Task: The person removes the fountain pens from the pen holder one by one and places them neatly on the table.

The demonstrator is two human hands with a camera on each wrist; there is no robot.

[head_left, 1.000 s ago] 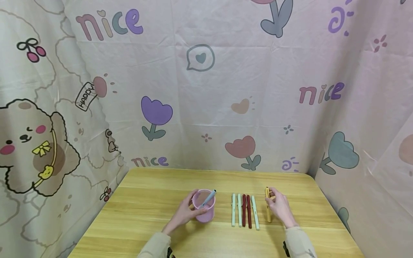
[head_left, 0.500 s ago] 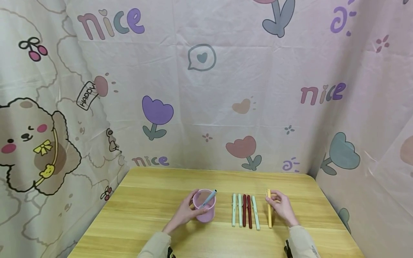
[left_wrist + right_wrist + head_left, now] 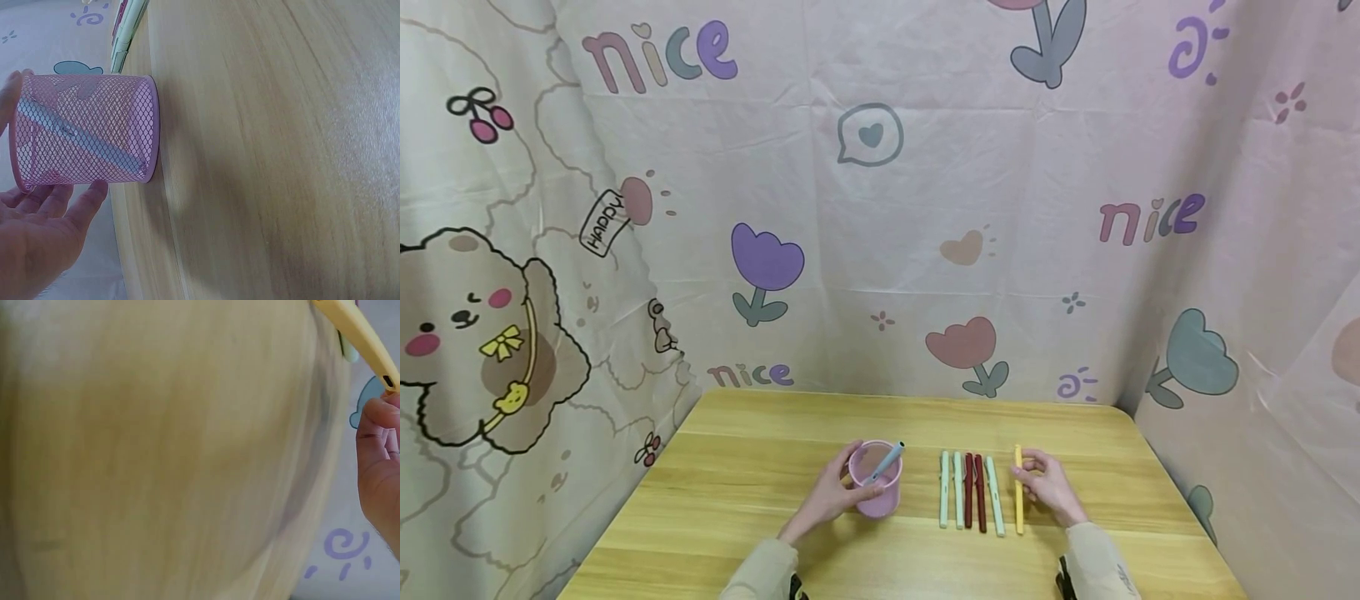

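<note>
My left hand [image 3: 835, 490] holds a pink mesh pen cup [image 3: 883, 504] by its sides, upright on the table. A light blue pen [image 3: 81, 137] leans inside the cup, its upper end above the rim. My right hand [image 3: 1051, 485] pinches a yellow pen [image 3: 1018, 500] near its far end. In the right wrist view the yellow pen [image 3: 359, 334] seems raised off the tabletop. Left of that hand lies a row of pens: a pale green pen [image 3: 944, 492], another pale green pen [image 3: 958, 492], two dark red pens [image 3: 969, 493], and a third pale green pen [image 3: 996, 497].
The wooden table [image 3: 737, 467] has a light plank pattern. Behind it and along both sides hangs a printed cloth [image 3: 865, 250] with flowers and letters, reaching down to the table's back edge.
The right hand has drawn the yellow pen toward me, turned it and brought it slightly left, nearer the row. The left hand and the cup stay in place.
</note>
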